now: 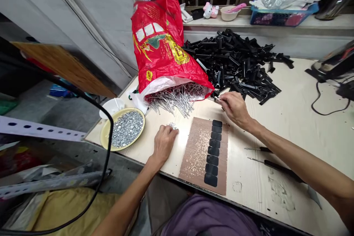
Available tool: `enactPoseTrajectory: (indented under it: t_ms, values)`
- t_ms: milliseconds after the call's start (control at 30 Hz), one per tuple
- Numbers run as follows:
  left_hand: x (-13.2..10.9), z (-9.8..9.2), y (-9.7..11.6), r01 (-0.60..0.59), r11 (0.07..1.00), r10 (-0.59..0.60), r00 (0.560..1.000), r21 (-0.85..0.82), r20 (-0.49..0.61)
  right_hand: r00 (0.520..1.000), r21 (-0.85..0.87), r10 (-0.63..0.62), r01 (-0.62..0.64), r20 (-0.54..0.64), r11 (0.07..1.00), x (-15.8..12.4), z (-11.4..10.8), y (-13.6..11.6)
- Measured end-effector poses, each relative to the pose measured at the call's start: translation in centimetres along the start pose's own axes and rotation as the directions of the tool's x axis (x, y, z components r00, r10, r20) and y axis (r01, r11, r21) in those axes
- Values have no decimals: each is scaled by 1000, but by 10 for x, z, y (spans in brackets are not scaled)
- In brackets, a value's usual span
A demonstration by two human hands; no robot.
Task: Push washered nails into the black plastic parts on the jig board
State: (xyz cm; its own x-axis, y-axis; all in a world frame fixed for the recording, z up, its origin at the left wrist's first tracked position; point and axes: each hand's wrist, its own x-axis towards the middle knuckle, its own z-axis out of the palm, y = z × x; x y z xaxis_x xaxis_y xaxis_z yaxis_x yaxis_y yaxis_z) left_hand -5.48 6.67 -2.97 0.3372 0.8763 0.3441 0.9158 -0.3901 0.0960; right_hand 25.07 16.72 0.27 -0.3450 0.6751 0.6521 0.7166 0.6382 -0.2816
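Note:
My left hand rests on the table with its fingers curled down beside a small pile of metal bits; what its fingertips hold is hidden. My right hand is pinched around a small metal piece, between the red bag's mouth and the heap of black parts. Metal pins spill from the red bag. A yellow bowl of small washers stands at the left. Several black rounded pads lie in a column on a brown board dotted with pale bits.
Two thin tools with black handles lie under my right forearm. A white bowl stands behind the yellow one. A black cable hangs at the left. On the sill is a blue basket; a dark device stands far right.

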Motion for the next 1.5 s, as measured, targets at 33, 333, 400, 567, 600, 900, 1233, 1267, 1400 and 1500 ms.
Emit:
enactPoseTrajectory:
  t_ms: [33, 333, 400, 567, 600, 900, 1233, 1267, 1400, 1500]
  values:
    - [3, 0, -1, -23, 1000, 23, 1000, 15, 15, 998, 68, 55, -53, -34, 996, 4, -4, -9]
    - [13, 5, -7, -55, 995, 49, 996, 80, 70, 975, 416, 133, -198, 180, 887, 3, -4, -83]
    - [11, 4, -6, -49, 997, 45, 996, 56, 74, 971, 422, 114, -194, 208, 885, -3, 4, -93]
    - [10, 1, -4, -28, 998, 24, 997, 62, 67, 964, 423, 176, -248, 202, 871, -13, 12, -107]
    - [11, 2, -4, -48, 997, 43, 996, 68, 82, 962, 424, 182, -254, 203, 869, -15, 13, -108]
    - [23, -7, 1, 188, 883, -182, 982, -431, 56, 946, 393, 187, -282, 264, 875, -28, 13, -117]
    - [25, -27, 32, 421, -366, -386, 742, -830, 548, 949, 269, 146, -224, 280, 937, -21, 9, -135]
    - [25, -27, 34, 417, -379, -384, 742, -826, 550, 948, 249, 143, -217, 283, 944, -21, 8, -135]
    - [25, -28, 36, 403, -261, -436, 761, -877, 480, 946, 163, 114, -170, 302, 972, -23, 5, -135]
    - [24, -28, 36, 396, -62, -463, 802, -916, 378, 953, 107, 112, -147, 281, 983, -25, 4, -136]
